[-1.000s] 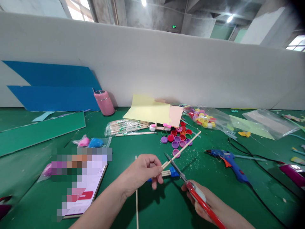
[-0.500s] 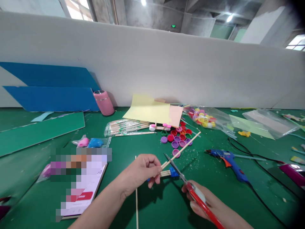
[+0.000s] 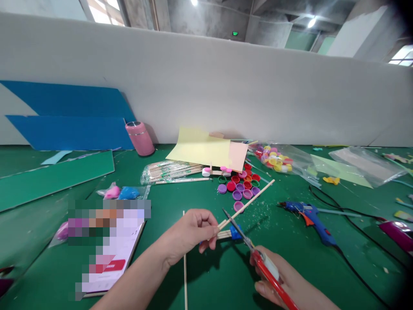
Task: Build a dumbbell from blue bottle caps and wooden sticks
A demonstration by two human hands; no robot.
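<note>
Thin wooden sticks are pinched in my left hand [image 3: 201, 230], its fingers closed. One long stick [image 3: 258, 194] points up and to the right from that hand. Beneath it, short sticks [image 3: 223, 235] lie side by side with a blue lump [image 3: 236, 232] at their right end. My right hand [image 3: 274, 273] is wrapped round red-handled scissors [image 3: 240, 229], whose blades cross the long stick just right of my left fingers. Another long stick [image 3: 185, 275] lies on the table, partly behind my left hand.
Coloured bottle caps [image 3: 247, 194] lie beyond my hands. A blue glue gun [image 3: 309, 217] with a black cord rests on the right. On the left are a phone [image 3: 112, 254] and a pink flask [image 3: 140, 138]. Bagged sticks [image 3: 174, 171] and yellow paper [image 3: 200, 145] lie at the back.
My right hand has shifted slightly right and down with the scissors. The long stick's far end has moved slightly right. My left hand is almost still.
</note>
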